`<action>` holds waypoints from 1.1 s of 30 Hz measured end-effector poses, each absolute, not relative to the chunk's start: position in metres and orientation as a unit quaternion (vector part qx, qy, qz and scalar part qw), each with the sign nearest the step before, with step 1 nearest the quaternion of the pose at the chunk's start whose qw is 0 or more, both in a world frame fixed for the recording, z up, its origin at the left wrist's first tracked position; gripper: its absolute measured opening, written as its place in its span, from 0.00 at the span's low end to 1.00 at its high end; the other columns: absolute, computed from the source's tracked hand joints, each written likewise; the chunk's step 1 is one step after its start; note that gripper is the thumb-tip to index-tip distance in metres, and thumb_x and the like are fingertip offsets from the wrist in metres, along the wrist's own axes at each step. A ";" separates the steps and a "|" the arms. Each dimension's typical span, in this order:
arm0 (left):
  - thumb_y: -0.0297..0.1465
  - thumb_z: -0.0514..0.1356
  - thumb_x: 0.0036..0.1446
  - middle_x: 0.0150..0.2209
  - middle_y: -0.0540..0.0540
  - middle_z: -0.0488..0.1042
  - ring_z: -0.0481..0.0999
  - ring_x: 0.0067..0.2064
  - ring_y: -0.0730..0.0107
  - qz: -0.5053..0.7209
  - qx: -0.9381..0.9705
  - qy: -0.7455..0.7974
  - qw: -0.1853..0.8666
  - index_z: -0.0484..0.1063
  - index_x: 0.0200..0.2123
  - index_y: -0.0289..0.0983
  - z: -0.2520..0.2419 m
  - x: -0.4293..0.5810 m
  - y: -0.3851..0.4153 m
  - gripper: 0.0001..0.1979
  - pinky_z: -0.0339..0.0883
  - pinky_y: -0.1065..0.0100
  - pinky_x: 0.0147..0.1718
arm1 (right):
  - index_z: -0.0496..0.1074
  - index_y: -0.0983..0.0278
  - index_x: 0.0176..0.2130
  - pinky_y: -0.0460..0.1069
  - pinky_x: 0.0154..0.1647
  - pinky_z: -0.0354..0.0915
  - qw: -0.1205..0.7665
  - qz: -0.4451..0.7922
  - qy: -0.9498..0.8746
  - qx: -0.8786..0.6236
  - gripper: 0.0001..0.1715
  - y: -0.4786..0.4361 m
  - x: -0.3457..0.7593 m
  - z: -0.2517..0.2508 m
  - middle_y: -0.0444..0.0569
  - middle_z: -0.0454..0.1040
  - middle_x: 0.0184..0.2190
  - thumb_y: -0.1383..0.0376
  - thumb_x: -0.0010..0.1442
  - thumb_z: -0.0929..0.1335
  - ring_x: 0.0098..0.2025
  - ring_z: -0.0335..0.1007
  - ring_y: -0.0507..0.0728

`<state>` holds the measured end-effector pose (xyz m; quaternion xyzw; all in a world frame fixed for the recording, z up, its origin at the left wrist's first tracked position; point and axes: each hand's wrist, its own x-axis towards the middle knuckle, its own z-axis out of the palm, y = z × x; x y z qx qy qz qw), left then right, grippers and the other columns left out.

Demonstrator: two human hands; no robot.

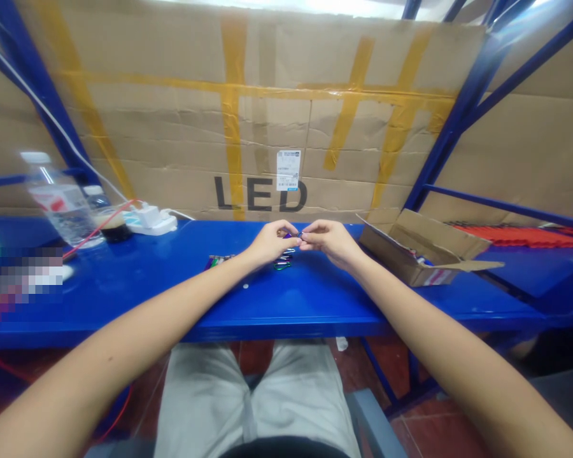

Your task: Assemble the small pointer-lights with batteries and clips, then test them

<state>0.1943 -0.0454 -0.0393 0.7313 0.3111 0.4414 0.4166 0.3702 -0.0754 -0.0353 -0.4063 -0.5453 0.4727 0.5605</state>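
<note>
Above the blue table, my left hand [270, 242] pinches a small purple item [286, 235], mostly covered by the fingers. Close against it, the fingertips of my right hand [332, 242] are closed on a small dark ring [300, 235]. Whether the ring is joined to the purple item I cannot tell. Just below the hands lie several small shiny coloured pieces [283, 262], green and silver among them, shaped like little clips. More small coloured pieces [216, 261] are partly hidden behind my left forearm.
An open cardboard box [423, 275] stands at right on the blue table [296, 305]. To the left are a water bottle [62, 203], a dark drink bottle [117, 230] and a white power strip [160, 222]. Behind rises a large cardboard sheet [172, 140] marked LED.
</note>
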 end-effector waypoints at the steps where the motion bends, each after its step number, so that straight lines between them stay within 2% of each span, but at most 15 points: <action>1: 0.28 0.68 0.47 0.24 0.52 0.71 0.69 0.28 0.75 0.443 0.727 0.315 0.419 0.73 0.32 0.34 -0.039 0.194 -0.046 0.08 0.61 0.70 0.30 | 0.73 0.68 0.28 0.49 0.36 0.79 0.563 0.474 -0.544 -0.403 0.16 -0.074 0.370 -0.035 0.48 0.78 0.23 0.69 0.43 0.81 0.28 0.79 0.55; 5: 0.31 0.65 0.49 0.19 0.54 0.67 0.64 0.23 0.76 0.468 0.711 0.336 0.403 0.72 0.29 0.35 -0.042 0.195 -0.046 0.06 0.57 0.70 0.26 | 0.71 0.67 0.30 0.49 0.32 0.79 0.562 0.469 -0.544 -0.410 0.16 -0.074 0.366 -0.037 0.48 0.78 0.22 0.69 0.46 0.80 0.26 0.79 0.56; 10: 0.28 0.62 0.48 0.17 0.55 0.64 0.61 0.20 0.77 0.503 0.693 0.340 0.388 0.68 0.24 0.36 -0.048 0.197 -0.041 0.05 0.54 0.72 0.22 | 0.70 0.66 0.31 0.47 0.24 0.76 0.549 0.463 -0.550 -0.427 0.15 -0.077 0.361 -0.037 0.48 0.76 0.21 0.67 0.50 0.79 0.21 0.76 0.54; 17: 0.26 0.61 0.47 0.15 0.57 0.62 0.60 0.17 0.78 0.518 0.666 0.315 0.435 0.61 0.23 0.39 -0.049 0.198 -0.038 0.10 0.52 0.72 0.18 | 0.73 0.68 0.32 0.46 0.24 0.72 0.537 0.483 -0.563 -0.402 0.21 -0.079 0.364 -0.040 0.47 0.75 0.20 0.63 0.43 0.81 0.22 0.72 0.52; 22: 0.26 0.62 0.47 0.15 0.58 0.61 0.60 0.16 0.79 0.522 0.656 0.296 0.459 0.58 0.23 0.39 -0.050 0.197 -0.038 0.13 0.50 0.73 0.18 | 0.74 0.68 0.32 0.47 0.22 0.67 0.536 0.422 -0.600 -0.418 0.21 -0.080 0.363 -0.041 0.45 0.74 0.18 0.61 0.42 0.80 0.19 0.68 0.51; 27: 0.29 0.63 0.50 0.17 0.56 0.64 0.62 0.18 0.77 0.503 0.675 0.295 0.452 0.62 0.24 0.38 -0.050 0.195 -0.039 0.10 0.54 0.72 0.19 | 0.73 0.67 0.30 0.46 0.18 0.61 0.537 0.360 -0.633 -0.425 0.18 -0.078 0.364 -0.042 0.42 0.70 0.16 0.58 0.44 0.78 0.16 0.63 0.50; 33: 0.29 0.63 0.52 0.19 0.54 0.67 0.63 0.20 0.76 0.463 0.738 0.305 0.383 0.70 0.28 0.36 -0.045 0.188 -0.037 0.04 0.58 0.70 0.23 | 0.71 0.64 0.28 0.46 0.17 0.57 0.503 0.325 -0.658 -0.457 0.11 -0.077 0.363 -0.041 0.40 0.67 0.14 0.62 0.47 0.75 0.14 0.60 0.49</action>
